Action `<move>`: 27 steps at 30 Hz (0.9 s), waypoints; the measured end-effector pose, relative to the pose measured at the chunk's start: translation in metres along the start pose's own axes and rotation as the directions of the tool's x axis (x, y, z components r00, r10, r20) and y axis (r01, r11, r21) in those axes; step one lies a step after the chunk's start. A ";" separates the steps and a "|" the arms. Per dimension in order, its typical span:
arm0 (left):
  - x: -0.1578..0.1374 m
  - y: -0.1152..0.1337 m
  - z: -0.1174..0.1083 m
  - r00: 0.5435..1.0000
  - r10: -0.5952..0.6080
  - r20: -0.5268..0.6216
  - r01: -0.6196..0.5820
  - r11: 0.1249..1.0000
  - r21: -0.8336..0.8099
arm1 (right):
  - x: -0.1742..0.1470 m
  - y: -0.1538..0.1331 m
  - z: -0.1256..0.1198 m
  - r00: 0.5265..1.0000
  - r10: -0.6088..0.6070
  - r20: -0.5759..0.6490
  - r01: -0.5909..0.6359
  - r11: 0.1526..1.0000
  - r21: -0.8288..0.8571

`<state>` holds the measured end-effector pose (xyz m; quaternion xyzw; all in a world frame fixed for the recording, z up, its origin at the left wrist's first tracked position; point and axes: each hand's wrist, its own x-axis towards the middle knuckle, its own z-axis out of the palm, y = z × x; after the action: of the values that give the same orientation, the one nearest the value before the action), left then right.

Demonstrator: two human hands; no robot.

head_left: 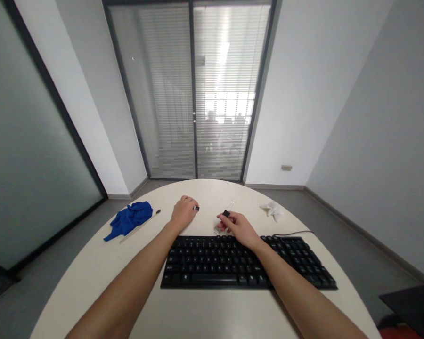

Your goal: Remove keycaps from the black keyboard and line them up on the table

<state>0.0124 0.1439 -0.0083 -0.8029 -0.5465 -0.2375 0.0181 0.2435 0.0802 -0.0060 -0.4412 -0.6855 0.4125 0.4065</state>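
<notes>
Pale table | black keyboard, blue cloth | blinds, grey floor | right hand: clamped on black piece | left hand: cannot tell

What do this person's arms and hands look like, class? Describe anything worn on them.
The left hand and right hand are bare, with no gloves. The left forearm and right forearm show no sleeves, watch, bracelet or cables as far as the picture reaches. Fine details such as fingernails are too small to tell.
</notes>
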 end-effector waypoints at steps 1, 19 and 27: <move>0.000 -0.001 0.002 1.000 -0.006 -0.005 0.006 1.000 -0.002 | 0.000 0.000 0.000 1.000 0.004 0.000 -0.004 1.000 0.002; 0.003 -0.008 0.009 0.999 -0.033 -0.014 0.033 0.999 -0.004 | 0.000 -0.001 0.001 0.999 0.043 0.005 -0.043 0.998 0.035; 0.004 -0.008 0.009 0.999 -0.034 -0.016 0.034 0.999 -0.011 | -0.001 -0.002 0.001 0.999 0.045 0.002 -0.045 0.998 0.033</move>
<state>0.0093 0.1530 -0.0169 -0.7916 -0.5587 -0.2470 0.0143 0.2425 0.0783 -0.0044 -0.4497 -0.6687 0.4329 0.4039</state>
